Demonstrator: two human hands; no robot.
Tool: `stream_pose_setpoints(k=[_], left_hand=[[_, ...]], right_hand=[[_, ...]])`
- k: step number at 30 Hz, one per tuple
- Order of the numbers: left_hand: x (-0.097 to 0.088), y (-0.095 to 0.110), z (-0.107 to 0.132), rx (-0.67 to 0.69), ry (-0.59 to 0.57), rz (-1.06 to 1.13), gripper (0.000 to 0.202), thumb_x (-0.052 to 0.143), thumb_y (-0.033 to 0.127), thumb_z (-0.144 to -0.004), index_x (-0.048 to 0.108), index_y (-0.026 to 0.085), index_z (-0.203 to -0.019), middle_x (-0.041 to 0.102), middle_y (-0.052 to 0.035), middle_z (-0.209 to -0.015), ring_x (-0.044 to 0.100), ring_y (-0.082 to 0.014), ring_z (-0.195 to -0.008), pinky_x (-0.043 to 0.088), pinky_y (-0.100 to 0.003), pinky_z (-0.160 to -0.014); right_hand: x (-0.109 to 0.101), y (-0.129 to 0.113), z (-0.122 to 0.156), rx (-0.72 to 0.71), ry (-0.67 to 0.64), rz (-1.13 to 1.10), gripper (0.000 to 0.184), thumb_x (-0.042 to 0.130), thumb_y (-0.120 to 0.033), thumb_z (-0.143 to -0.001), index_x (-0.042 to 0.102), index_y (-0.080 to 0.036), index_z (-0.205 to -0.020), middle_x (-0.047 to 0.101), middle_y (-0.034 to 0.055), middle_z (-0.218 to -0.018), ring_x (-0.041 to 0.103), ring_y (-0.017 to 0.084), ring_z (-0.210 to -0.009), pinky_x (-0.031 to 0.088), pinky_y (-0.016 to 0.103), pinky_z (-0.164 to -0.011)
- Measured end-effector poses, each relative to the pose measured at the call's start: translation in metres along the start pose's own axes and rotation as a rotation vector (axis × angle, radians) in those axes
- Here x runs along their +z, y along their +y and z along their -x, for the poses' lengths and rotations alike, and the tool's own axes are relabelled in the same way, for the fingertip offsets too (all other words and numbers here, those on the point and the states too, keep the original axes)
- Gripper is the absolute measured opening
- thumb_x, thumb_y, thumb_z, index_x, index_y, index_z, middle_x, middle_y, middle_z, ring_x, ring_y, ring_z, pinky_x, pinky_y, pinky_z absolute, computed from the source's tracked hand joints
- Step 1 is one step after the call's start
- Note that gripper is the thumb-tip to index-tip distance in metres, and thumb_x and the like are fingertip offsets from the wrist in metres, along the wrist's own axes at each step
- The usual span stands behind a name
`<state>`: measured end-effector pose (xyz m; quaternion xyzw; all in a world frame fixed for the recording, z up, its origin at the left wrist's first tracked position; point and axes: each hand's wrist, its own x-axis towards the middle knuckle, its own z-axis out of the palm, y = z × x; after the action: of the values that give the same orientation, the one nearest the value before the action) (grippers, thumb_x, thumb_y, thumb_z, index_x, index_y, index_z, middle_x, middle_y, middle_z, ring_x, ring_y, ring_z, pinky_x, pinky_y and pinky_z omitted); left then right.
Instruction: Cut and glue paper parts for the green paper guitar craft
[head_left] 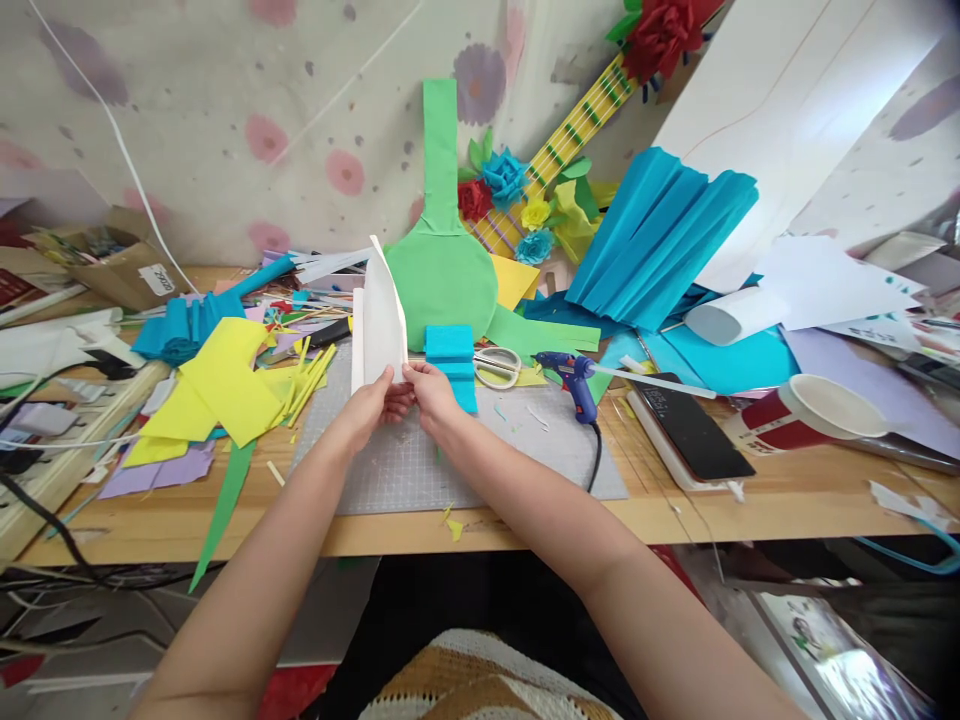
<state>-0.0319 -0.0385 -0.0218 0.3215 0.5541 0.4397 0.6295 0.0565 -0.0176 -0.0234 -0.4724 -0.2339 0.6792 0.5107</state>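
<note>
A folded sheet of white paper (386,315) stands upright between my hands over the grey cutting mat (480,470). My left hand (375,408) pinches its lower edge, its lower fingers curled behind. Close beside it, my right hand (431,392) grips the same sheet at the lower right corner. Just behind my right hand lies a strip of blue crepe paper (451,350). Scissors (498,367) rest to the right of that strip, with a blue glue gun (574,380) beyond them. A green lute-shaped paper piece (442,265) leans at the back.
Yellow paper pieces (232,385) and thin strips are heaped on the left. A phone (694,430) and a paper cup (814,415) stand on the right. Pleated blue paper (660,240) and a yellow paper instrument (570,145) with flowers are behind. Cables hang at the left edge.
</note>
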Motion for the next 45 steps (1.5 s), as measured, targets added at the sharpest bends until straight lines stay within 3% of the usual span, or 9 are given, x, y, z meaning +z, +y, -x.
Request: stream_pose_setpoints(k=[5, 10, 19, 26, 36, 39, 42, 43, 45], left_hand=[[0.021, -0.005, 0.003, -0.14, 0.022, 0.59, 0.018, 0.052, 0.028, -0.082, 0.062, 0.015, -0.075, 0.058, -0.0007, -0.06, 0.053, -0.0065, -0.052, 0.045, -0.017, -0.051], [0.035, -0.002, -0.002, -0.078, 0.22, 0.795, 0.012, 0.054, 0.018, -0.08, 0.057, 0.015, -0.069, 0.055, 0.0014, -0.059, 0.053, -0.0052, -0.052, 0.045, -0.015, -0.054], [0.039, -0.007, -0.015, 0.19, 0.372, 0.573, 0.002, 0.054, 0.017, -0.07, 0.053, 0.017, -0.07, 0.056, 0.0022, -0.062, 0.056, -0.0074, -0.06, 0.044, -0.019, -0.058], [0.026, 0.003, -0.025, 0.429, 0.471, 0.438, 0.017, 0.057, 0.018, -0.058, 0.045, 0.017, -0.07, 0.052, 0.006, -0.061, 0.053, -0.0064, -0.056, 0.043, -0.019, -0.057], [0.008, 0.003, -0.049, 0.557, 0.556, 0.295, 0.019, 0.06, 0.019, -0.058, 0.05, 0.015, -0.074, 0.059, 0.0016, -0.071, 0.057, -0.0083, -0.062, 0.047, -0.021, -0.062], [-0.001, 0.002, -0.049, 0.624, 0.563, 0.239, 0.025, 0.063, 0.018, -0.058, 0.051, 0.016, -0.079, 0.063, -0.0014, -0.082, 0.06, -0.0096, -0.071, 0.048, -0.021, -0.065], [-0.011, -0.001, -0.047, 0.622, 0.507, 0.189, 0.028, 0.064, 0.02, -0.059, 0.052, 0.016, -0.083, 0.064, -0.0038, -0.087, 0.061, -0.0099, -0.069, 0.048, -0.02, -0.059], [-0.013, -0.002, -0.046, 0.607, 0.493, 0.17, 0.028, 0.065, 0.021, -0.059, 0.052, 0.016, -0.084, 0.064, -0.0044, -0.088, 0.061, -0.0099, -0.068, 0.048, -0.02, -0.057], [-0.016, -0.003, -0.044, 0.578, 0.48, 0.141, 0.028, 0.065, 0.02, -0.06, 0.052, 0.016, -0.084, 0.064, -0.005, -0.088, 0.061, -0.0099, -0.067, 0.048, -0.019, -0.054]], right_hand=[[0.006, -0.006, 0.002, -0.024, 0.032, -0.008, 0.009, 0.055, -0.018, -0.074, 0.048, -0.019, -0.069, 0.044, -0.0092, -0.045, 0.035, 0.005, -0.034, 0.024, 0.019, -0.037], [0.008, -0.001, 0.004, -0.035, 0.044, -0.112, 0.01, 0.057, -0.011, -0.069, 0.05, -0.017, -0.064, 0.049, -0.0081, -0.049, 0.042, 0.004, -0.041, 0.033, 0.018, -0.044], [0.012, 0.005, 0.002, -0.011, 0.006, -0.182, 0.012, 0.055, -0.008, -0.068, 0.049, -0.017, -0.063, 0.053, -0.007, -0.053, 0.046, 0.005, -0.046, 0.038, 0.018, -0.049], [0.031, 0.008, -0.001, -0.048, -0.009, -0.137, 0.012, 0.054, -0.007, -0.069, 0.05, -0.017, -0.064, 0.053, -0.0072, -0.055, 0.046, 0.005, -0.048, 0.039, 0.017, -0.052], [0.045, 0.015, -0.018, -0.087, -0.052, 0.062, 0.011, 0.053, -0.009, -0.071, 0.047, -0.017, -0.065, 0.049, -0.007, -0.056, 0.046, 0.004, -0.052, 0.039, 0.016, -0.053], [0.029, 0.001, -0.015, -0.153, -0.142, 0.352, 0.013, 0.06, -0.013, -0.067, 0.048, -0.017, -0.072, 0.053, -0.0049, -0.064, 0.05, 0.007, -0.059, 0.041, 0.019, -0.058], [-0.012, -0.032, -0.005, -0.427, -0.229, 0.791, 0.021, 0.063, -0.021, -0.067, 0.053, -0.018, -0.086, 0.059, -0.0006, -0.08, 0.054, 0.01, -0.071, 0.042, 0.024, -0.067], [-0.03, -0.044, -0.001, -0.532, -0.222, 0.97, 0.019, 0.061, -0.024, -0.07, 0.054, -0.018, -0.087, 0.06, 0.0011, -0.086, 0.055, 0.012, -0.076, 0.042, 0.026, -0.071], [-0.068, -0.065, 0.003, -0.647, -0.036, 1.334, 0.014, 0.054, -0.026, -0.077, 0.056, -0.018, -0.087, 0.06, 0.0053, -0.092, 0.054, 0.016, -0.084, 0.04, 0.029, -0.076]])
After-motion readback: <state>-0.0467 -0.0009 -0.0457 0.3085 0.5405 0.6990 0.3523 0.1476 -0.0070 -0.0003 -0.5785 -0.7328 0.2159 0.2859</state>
